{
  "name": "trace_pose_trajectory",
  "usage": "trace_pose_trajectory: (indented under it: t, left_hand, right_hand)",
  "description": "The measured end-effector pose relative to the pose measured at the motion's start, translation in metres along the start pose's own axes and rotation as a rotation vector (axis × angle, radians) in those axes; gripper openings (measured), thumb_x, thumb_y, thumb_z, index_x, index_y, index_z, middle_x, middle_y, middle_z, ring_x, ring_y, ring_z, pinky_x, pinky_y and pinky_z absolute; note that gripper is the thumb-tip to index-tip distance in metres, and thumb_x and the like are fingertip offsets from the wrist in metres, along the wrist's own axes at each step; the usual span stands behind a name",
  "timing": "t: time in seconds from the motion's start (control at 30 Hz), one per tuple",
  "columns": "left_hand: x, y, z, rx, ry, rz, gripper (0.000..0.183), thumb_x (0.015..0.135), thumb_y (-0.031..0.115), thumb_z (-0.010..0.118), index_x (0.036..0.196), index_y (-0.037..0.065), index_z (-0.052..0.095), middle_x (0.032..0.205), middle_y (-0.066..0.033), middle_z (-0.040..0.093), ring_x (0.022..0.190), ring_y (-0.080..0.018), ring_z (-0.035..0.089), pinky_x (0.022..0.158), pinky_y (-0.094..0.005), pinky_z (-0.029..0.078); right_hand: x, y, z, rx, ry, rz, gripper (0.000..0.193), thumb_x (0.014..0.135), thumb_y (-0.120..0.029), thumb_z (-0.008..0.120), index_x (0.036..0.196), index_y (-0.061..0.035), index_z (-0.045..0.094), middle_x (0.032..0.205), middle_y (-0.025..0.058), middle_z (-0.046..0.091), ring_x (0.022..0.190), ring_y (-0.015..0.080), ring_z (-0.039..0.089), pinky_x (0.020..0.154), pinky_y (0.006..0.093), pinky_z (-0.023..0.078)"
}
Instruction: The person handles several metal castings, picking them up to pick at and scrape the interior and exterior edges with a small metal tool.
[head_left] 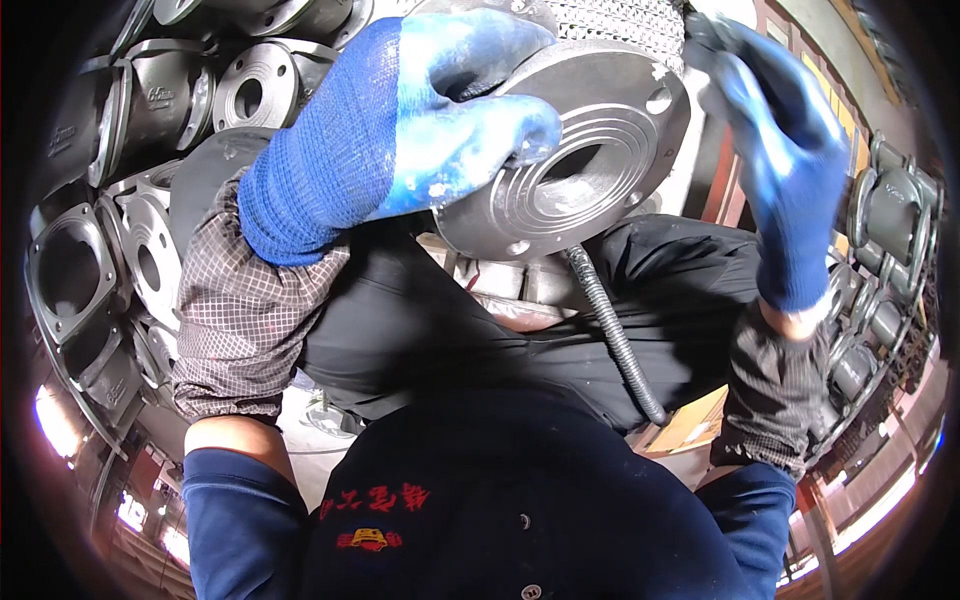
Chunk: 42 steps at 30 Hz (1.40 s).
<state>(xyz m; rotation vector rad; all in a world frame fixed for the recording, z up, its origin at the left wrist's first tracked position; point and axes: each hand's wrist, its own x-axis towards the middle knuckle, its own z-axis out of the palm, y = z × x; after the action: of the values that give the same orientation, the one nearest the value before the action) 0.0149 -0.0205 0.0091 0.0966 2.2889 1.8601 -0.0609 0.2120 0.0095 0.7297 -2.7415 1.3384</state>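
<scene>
A dark grey cast-metal flange is tilted up in front of me, with ringed grooves around its centre hole and bolt holes near its rim. My left hand, in a blue coated glove, grips the flange's left side, thumb lying across the grooved face. What the flange joins to behind is mostly hidden. My right hand, in a matching glove, is raised just right of the flange and apart from it. Its fingers are bent with a gap between them; the dirty grey fingertips are blurred. Nothing plainly shows in it.
Grey flanged castings are stacked at the left, and more castings stand at the right. A ribbed grey hose runs down from below the flange, between my legs. White textured material lies behind the flange.
</scene>
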Motion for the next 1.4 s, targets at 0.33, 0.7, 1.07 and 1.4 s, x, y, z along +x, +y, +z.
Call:
trace_pose_trajectory:
  t: [0.33, 0.7, 1.07, 1.4]
  left_hand:
    - [-0.013, 0.0, -0.012, 0.347, 0.032, 0.115, 0.036, 0.082, 0.001, 0.059, 0.118, -0.004, 0.056, 0.107, -0.0116, 0.062, 0.095, -0.0166, 0.061, 0.083, -0.0276, 0.049]
    - [-0.039, -0.023, -0.037, 0.391, 0.286, 0.173, 0.04, 0.084, 0.028, 0.066, 0.112, 0.001, 0.061, 0.102, -0.0094, 0.064, 0.091, -0.0171, 0.061, 0.078, -0.0285, 0.05]
    - [-0.077, 0.004, 0.02, 0.981, 0.157, 0.332, 0.047, 0.073, 0.029, 0.069, 0.108, -0.001, 0.061, 0.098, -0.0157, 0.066, 0.056, -0.0225, 0.062, 0.056, -0.0323, 0.051]
    - [-0.08, 0.035, -0.005, 0.012, 0.638, -0.203, 0.027, 0.095, 0.016, 0.049, 0.092, -0.005, 0.065, 0.084, -0.0114, 0.068, 0.068, -0.0111, 0.063, 0.057, -0.0228, 0.05]
  right_hand:
    - [-0.012, -0.003, 0.064, 0.162, 0.191, -0.469, 0.028, 0.071, -0.014, 0.073, 0.098, -0.0102, 0.069, 0.085, 0.0103, 0.067, 0.073, 0.0248, 0.066, 0.064, 0.0298, 0.054]
    - [-0.008, -0.035, 0.104, 0.038, 0.216, -0.402, 0.016, 0.071, -0.024, 0.067, 0.082, -0.0119, 0.065, 0.069, 0.0083, 0.062, 0.062, 0.0244, 0.062, 0.054, 0.0371, 0.05]
    - [0.007, -0.029, 0.1, 0.048, 0.205, -0.491, 0.021, 0.07, -0.022, 0.066, 0.089, -0.0131, 0.067, 0.075, 0.0097, 0.063, 0.067, 0.0256, 0.062, 0.058, 0.0366, 0.051]
    - [0.004, -0.023, 0.105, 0.033, 0.254, -0.579, 0.026, 0.07, -0.02, 0.066, 0.095, -0.0146, 0.066, 0.083, 0.0072, 0.065, 0.074, 0.0264, 0.063, 0.063, 0.0358, 0.052]
